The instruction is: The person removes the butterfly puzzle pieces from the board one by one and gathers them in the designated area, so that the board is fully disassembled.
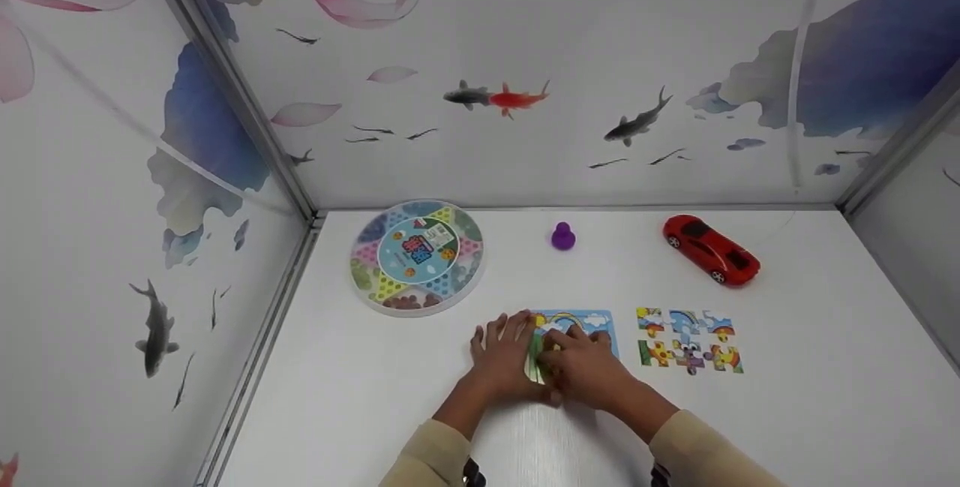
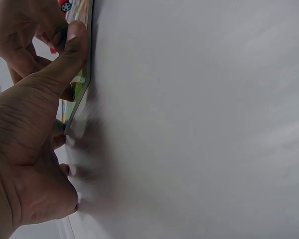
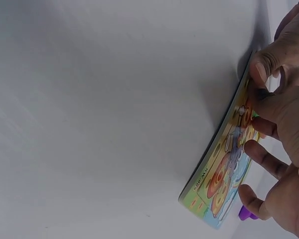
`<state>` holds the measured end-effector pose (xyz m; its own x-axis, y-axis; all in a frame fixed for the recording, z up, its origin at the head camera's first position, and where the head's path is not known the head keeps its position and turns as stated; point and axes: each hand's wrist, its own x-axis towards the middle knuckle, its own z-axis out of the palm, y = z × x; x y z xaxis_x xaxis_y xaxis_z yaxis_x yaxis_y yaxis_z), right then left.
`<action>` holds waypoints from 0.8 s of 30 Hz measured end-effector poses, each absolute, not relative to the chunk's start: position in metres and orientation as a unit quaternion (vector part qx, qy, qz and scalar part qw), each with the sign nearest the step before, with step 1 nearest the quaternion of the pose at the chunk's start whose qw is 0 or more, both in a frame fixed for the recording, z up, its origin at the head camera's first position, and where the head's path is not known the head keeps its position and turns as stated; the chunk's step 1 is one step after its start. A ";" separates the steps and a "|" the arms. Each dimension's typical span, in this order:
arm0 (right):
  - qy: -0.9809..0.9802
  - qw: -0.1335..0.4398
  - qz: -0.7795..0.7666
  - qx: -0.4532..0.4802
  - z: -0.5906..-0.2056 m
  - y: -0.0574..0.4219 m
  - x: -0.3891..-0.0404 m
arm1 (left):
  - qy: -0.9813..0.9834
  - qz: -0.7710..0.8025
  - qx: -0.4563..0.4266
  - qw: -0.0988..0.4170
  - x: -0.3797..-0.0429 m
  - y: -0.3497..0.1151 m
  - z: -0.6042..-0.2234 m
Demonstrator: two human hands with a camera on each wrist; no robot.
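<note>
A small puzzle board (image 1: 597, 317) with a rainbow and cloud picture lies before both hands. My left hand (image 1: 504, 361) holds it at its left side, the fingers along the edge and the thumb (image 2: 75, 42) at the near edge. Over the board is my right hand (image 1: 592, 368), fingers bent down onto the picture; in the right wrist view its fingertips (image 3: 252, 148) spread above the printed face (image 3: 220, 186). Its thumb and forefinger come close to the left thumb. I cannot tell whether they pinch a piece.
Several loose puzzle pieces (image 1: 688, 341) lie in two rows to the right. A red toy car (image 1: 711, 251) stands behind them, a purple knob-shaped piece (image 1: 563, 236) at the back middle. A round star-patterned game box (image 1: 417, 258) sits back left. Printed walls (image 1: 525, 164) enclose the white table (image 1: 337, 412).
</note>
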<state>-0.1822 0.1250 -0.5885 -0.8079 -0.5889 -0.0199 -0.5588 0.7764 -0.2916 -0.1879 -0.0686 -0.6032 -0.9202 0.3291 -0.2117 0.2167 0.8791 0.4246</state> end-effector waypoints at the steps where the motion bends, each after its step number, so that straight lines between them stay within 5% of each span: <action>1: 0.941 0.055 -0.133 -0.305 -0.588 0.124 -0.182 | 0.958 0.202 0.143 0.143 -0.188 -0.069 -0.602; 24: 0.951 0.104 -0.154 -0.249 -0.581 0.105 -0.178 | 0.960 0.191 0.144 0.144 -0.189 -0.070 -0.602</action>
